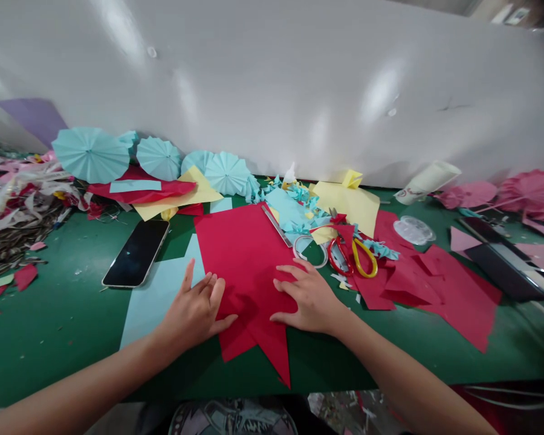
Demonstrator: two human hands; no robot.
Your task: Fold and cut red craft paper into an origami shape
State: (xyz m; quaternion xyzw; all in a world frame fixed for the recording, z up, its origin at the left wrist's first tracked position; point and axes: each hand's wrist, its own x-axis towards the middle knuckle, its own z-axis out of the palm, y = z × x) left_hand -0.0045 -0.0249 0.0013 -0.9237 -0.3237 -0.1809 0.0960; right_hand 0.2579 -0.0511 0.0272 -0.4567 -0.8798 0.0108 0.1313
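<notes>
1. Lying in the middle of the green table (72,326), the red sheet (240,241) has two pointed corners of red paper sticking out at its near end; it covers part of a light blue sheet (152,296) on its left.
2. The left hand (199,305) is over the red sheet's left side, index finger raised, other fingers loosely bent and thumb reaching inward. Nothing is clasped in it.
3. The right hand (306,296) is on the sheet's right side, fingers spread, gripping nothing. The two hands are apart, with red paper between them. Whether every fingertip presses down, I cannot tell.
4. Along the sheet's far right edge lies a slim metal strip (277,227). Just right of it are a tape ring (295,254) and scissors (374,261) with one red and one yellow handle.
5. Left of the sheet, the phone (138,254) lies screen up, its near end by the blue sheet.
6. Beyond the sheet, blue scraps (294,211) are heaped beside a yellow sheet (349,202). Farther left, pleated blue fans (90,154) line the pale wall (254,72).
7. To the right lie red pieces (462,293), a clear disc (414,231), a white roll (428,181), a dark case (503,266) and, at the far right, pink fans (535,187).
8. At far left are a tangle of strips (18,199) and a purple sheet (36,118).
</notes>
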